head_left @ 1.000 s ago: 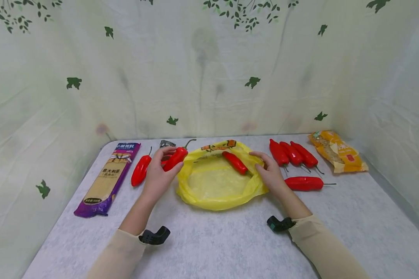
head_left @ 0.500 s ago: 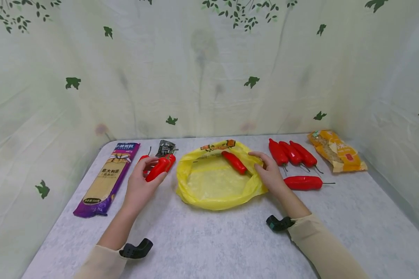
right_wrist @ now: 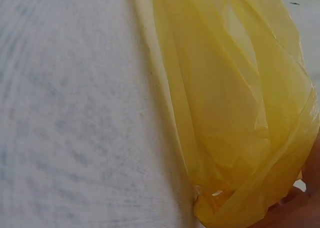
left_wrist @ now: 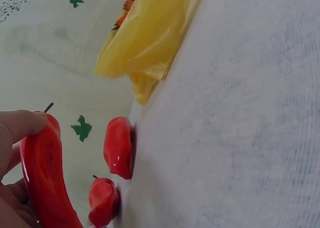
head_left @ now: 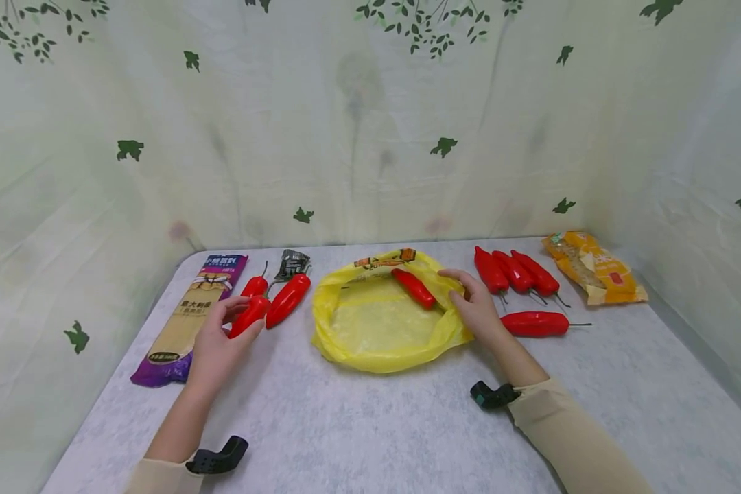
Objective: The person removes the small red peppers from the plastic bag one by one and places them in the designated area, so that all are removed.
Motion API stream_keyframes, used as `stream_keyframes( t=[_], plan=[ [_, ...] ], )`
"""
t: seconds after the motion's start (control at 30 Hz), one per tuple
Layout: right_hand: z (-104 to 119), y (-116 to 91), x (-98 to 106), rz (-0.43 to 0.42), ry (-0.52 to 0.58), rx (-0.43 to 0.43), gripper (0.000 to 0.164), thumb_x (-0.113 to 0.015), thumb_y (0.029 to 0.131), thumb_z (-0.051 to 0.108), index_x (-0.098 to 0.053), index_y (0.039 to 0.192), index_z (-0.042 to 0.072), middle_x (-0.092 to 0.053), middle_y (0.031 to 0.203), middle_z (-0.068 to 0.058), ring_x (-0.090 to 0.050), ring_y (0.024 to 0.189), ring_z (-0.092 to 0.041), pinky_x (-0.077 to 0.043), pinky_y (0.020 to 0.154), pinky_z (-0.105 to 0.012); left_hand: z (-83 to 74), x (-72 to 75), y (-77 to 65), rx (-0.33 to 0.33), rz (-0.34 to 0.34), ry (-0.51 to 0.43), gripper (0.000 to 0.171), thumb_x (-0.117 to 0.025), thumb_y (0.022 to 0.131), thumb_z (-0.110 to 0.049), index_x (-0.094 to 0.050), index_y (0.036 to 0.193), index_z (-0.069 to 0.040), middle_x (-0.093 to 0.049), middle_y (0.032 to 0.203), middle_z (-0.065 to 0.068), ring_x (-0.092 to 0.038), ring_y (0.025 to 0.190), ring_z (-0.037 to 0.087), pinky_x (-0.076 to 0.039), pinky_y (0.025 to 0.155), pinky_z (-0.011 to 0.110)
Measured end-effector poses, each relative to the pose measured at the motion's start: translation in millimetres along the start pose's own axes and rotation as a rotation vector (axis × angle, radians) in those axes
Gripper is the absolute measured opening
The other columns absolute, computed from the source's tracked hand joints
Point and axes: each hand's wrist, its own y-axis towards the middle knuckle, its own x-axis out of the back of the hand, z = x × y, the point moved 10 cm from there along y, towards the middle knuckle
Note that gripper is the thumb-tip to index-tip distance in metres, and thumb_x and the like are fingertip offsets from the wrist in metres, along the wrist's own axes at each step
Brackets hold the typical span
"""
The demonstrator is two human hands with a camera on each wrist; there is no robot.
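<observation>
My left hand (head_left: 219, 339) holds a shiny red chili pepper (head_left: 251, 314) between thumb and fingers, over the table's left side. In the left wrist view this chili pepper (left_wrist: 47, 173) stands out large, its short stem pointing up. Two more red peppers, a nearer one (head_left: 288, 300) and a partly covered one (head_left: 255, 283), lie just beyond that hand. A yellow plastic bag (head_left: 377, 360) sits mid-table with its mouth spread wide and one red pepper (head_left: 415, 288) inside. At the bag's right rim, my right hand (head_left: 478, 309) pinches the film (right_wrist: 225, 112).
A purple pasta packet (head_left: 188, 309) lies at the left, partly behind the left hand. Near the back edge is a small black-and-silver packet (head_left: 293, 263). Right of the bag lie three red peppers (head_left: 517, 272) in a row, another pepper (head_left: 536, 324) crosswise, and an orange food packet (head_left: 595, 269).
My left hand has moved left and toward me with its chili pepper, away from the bag, uncovering the pepper beside the small packet. The right hand stays on the bag's rim.
</observation>
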Motion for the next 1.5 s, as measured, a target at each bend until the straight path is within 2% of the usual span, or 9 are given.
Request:
stream_keyframes(
  t=[0.1, 0.37, 0.57, 0.73, 0.93, 1.3, 1.5],
  plan=[
    [0, 0, -1, 0.003, 0.004, -0.006, 0.039, -0.052, 0.094, 0.013, -0.056, 0.129, 0.03, -0.048, 0.142, 0.003, -0.042, 0.129, -0.021, -0.045, 0.107, -0.043, 6.2, 3.6, 0.8, 0.006, 0.009, 0.025, 0.063, -0.066, 0.088, -0.044, -0.04, 0.141, -0.022, -0.05, 0.137, 0.007, -0.047, 0.124, 0.027, -0.051, 0.086, 0.028],
    [1, 0, -1, 0.009, -0.004, -0.003, 0.039, -0.052, 0.094, 0.014, -0.056, 0.129, 0.031, -0.048, 0.143, 0.004, -0.042, 0.129, -0.021, -0.044, 0.108, -0.044, 15.4, 11.3, 1.1, 0.011, 0.045, 0.065, 0.069, -0.064, 0.087, -0.05, -0.039, 0.143, -0.018, -0.05, 0.135, 0.014, -0.047, 0.121, 0.031, -0.051, 0.078, 0.022],
    [0, 0, -1, 0.01, -0.007, -0.009, 0.039, -0.052, 0.094, 0.014, -0.056, 0.129, 0.031, -0.047, 0.143, 0.004, -0.041, 0.129, -0.021, -0.043, 0.108, -0.044, 23.0, 14.7, 0.7, 0.038, 0.076, 0.066, 0.07, -0.065, 0.087, -0.047, -0.037, 0.143, -0.015, -0.048, 0.136, 0.016, -0.046, 0.122, 0.033, -0.055, 0.079, 0.028],
    [2, 0, -1, 0.01, -0.016, 0.002, 0.039, -0.052, 0.093, 0.014, -0.057, 0.129, 0.029, -0.048, 0.143, 0.002, -0.041, 0.13, -0.022, -0.043, 0.108, -0.045, 28.7, 13.7, 2.3, 0.051, 0.096, 0.077, 0.068, -0.066, 0.088, -0.041, -0.036, 0.143, -0.015, -0.048, 0.136, 0.017, -0.046, 0.121, 0.034, -0.056, 0.084, 0.037],
    [1, -1, -1, 0.012, -0.016, -0.009, 0.039, -0.052, 0.093, 0.014, -0.057, 0.129, 0.029, -0.048, 0.143, 0.002, -0.042, 0.129, -0.023, -0.043, 0.108, -0.045, 35.9, 7.9, 2.2, 0.082, 0.164, 0.1, 0.069, -0.067, 0.088, -0.039, -0.035, 0.143, -0.013, -0.046, 0.137, 0.02, -0.046, 0.121, 0.036, -0.056, 0.087, 0.045],
    [1, 0, -1, 0.016, -0.02, -0.014, 0.039, -0.052, 0.093, 0.014, -0.057, 0.128, 0.029, -0.048, 0.143, 0.002, -0.043, 0.126, -0.022, -0.047, 0.105, -0.043, 49.0, 6.5, 2.5, 0.111, 0.212, 0.119, 0.072, -0.067, 0.087, -0.044, -0.034, 0.142, -0.012, -0.045, 0.136, 0.021, -0.046, 0.121, 0.037, -0.056, 0.088, 0.046],
    [0, 0, -1, 0.018, -0.029, -0.01, 0.039, -0.052, 0.093, 0.014, -0.057, 0.128, 0.028, -0.049, 0.142, 0.002, -0.044, 0.123, -0.022, -0.048, 0.103, -0.042, 50.8, 7.4, 0.9, 0.105, 0.239, 0.128, 0.073, -0.067, 0.086, -0.043, -0.034, 0.142, -0.011, -0.045, 0.136, 0.022, -0.046, 0.121, 0.038, -0.056, 0.088, 0.046]
  ],
)
